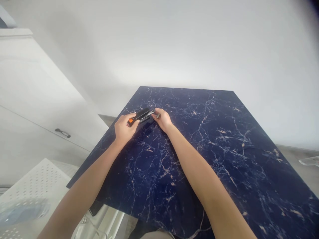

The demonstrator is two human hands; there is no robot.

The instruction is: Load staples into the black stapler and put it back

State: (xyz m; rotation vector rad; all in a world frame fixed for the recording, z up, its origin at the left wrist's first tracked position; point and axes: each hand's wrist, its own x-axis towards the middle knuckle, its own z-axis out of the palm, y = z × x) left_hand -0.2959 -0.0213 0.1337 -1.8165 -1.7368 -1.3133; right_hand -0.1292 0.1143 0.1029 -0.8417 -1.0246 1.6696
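Observation:
A black stapler (142, 115) with an orange part at its rear is held at a slant over the far left part of the table. Its top is lifted, and the silvery metal channel shows between the black halves. My left hand (124, 128) is closed around the rear end, thumb on the near side and fingers on the far side. At the stapler's front end, my right hand (163, 120) is closed in a pinch. Between its fingers is a small grey piece (158, 116), which looks like a strip of staples; its exact form is too small to tell.
The dark blue marbled table (199, 139) reaches back to a pale wall (189, 43). To the left is a white cabinet (32, 86) with a dark handle (62, 133). Below the table's left edge is a white perforated surface (45, 176), with a dark flat object (96, 208) nearby.

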